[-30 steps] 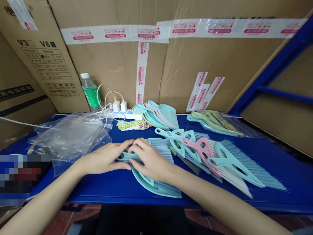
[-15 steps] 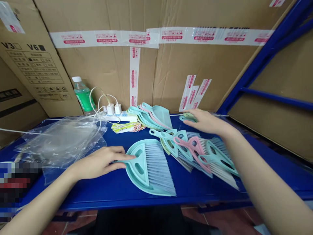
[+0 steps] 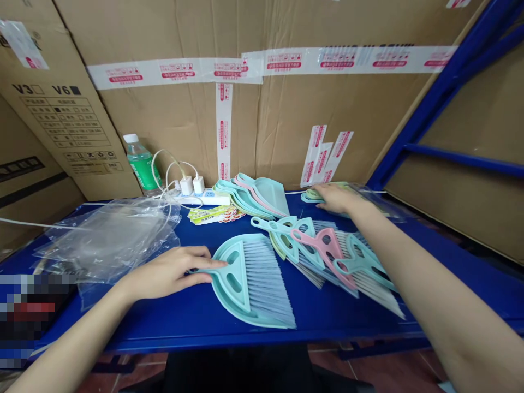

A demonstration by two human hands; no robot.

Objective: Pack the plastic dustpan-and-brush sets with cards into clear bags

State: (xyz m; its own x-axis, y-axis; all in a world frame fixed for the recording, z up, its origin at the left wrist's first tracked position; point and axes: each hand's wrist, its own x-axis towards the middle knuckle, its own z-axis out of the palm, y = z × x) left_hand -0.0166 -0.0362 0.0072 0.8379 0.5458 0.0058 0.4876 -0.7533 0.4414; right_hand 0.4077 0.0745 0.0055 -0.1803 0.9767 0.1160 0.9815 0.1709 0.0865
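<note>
My left hand (image 3: 172,271) grips the mint handle of a small hand broom (image 3: 262,284), which lies nested in a mint dustpan (image 3: 227,286). My right hand (image 3: 335,198) rests at the back right on a stack of pale green dustpans (image 3: 313,195), partly covering it, with a clear plastic bag (image 3: 368,194) beside it. Several loose hand brooms with mint and pink handles (image 3: 323,251) overlap in a row to the right of the dustpan. Behind them stands a stack of mint and pink dustpans (image 3: 257,196).
Crumpled clear plastic bags (image 3: 110,240) lie at the left of the blue shelf (image 3: 229,338). A power strip (image 3: 208,197) with chargers, a green-labelled water bottle (image 3: 142,166) and printed labels (image 3: 215,214) stand at the back. Taped cardboard cartons (image 3: 164,120) form the wall.
My right hand has left the broom and dustpan and moved to the back right stack. My left hand stays on the broom handle, and the set now lies flat and fully visible.
</note>
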